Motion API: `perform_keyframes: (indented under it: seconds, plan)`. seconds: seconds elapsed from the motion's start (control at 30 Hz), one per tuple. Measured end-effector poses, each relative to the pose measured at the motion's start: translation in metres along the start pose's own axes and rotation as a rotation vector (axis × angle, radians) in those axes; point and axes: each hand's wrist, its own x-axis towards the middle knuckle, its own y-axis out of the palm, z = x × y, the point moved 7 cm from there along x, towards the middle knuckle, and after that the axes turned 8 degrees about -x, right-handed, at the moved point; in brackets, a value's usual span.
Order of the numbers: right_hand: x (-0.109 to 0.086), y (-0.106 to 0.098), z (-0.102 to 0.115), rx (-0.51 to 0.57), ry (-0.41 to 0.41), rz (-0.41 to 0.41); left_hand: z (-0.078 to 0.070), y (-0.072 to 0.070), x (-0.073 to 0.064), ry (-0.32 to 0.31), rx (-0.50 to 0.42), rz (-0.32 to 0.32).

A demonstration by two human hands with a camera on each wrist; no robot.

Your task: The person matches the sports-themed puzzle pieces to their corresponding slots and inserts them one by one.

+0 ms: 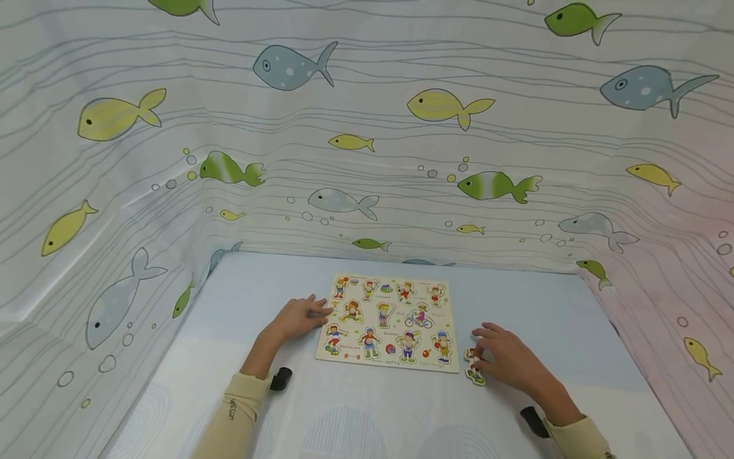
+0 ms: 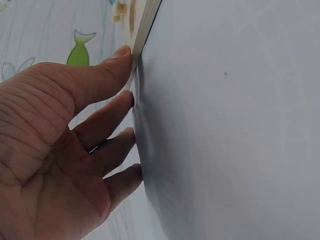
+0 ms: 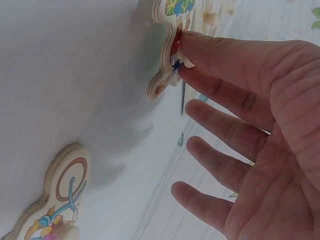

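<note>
A wooden puzzle board [image 1: 367, 366] with printed sports figures lies on the table in the head view. My left hand [image 1: 302, 316] is at its left side, fingers fairly straight. The left wrist view shows that hand's thumb [image 2: 117, 67] right at the board's edge [image 2: 142, 37] and its fingertips resting by the tabletop. To the right of the board, my right hand [image 1: 507, 357] pinches a small wooden figure puzzle piece [image 1: 474, 376] between thumb and index finger. The other fingers of that hand are spread in the right wrist view, where the piece [image 3: 172, 47] shows its layered edge.
Another puzzle piece with a bicycle [image 3: 65, 190] lies on the table in the right wrist view. Fish-patterned cloth [image 1: 401, 153] walls in the table [image 1: 355, 414] at the back and both sides. A black wrist device [image 1: 281, 379] sits at the left sleeve.
</note>
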Motion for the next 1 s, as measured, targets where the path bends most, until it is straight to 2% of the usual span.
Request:
perform_keyframes:
  seconds: [0.13,0.37,0.6,0.83,1.0]
  plan:
    - [0.000,-0.004,0.002,0.003,-0.004,-0.006,-0.002,-0.001,-0.001,0.010,0.005,0.000]
    - [0.003,-0.016,0.013,0.005,-0.040,-0.070,-0.001,-0.001,-0.002,-0.003,0.004,-0.001]
    - [0.010,-0.021,0.030,0.024,-0.063,-0.072,0.000,0.000,-0.002,-0.007,-0.009,-0.006]
    - [0.022,-0.025,0.050,0.023,-0.157,-0.102,-0.002,-0.001,-0.003,0.016,0.000,-0.015]
    - [0.033,-0.025,0.063,0.039,-0.213,-0.106,-0.002,-0.002,-0.004,0.009,-0.011,-0.011]
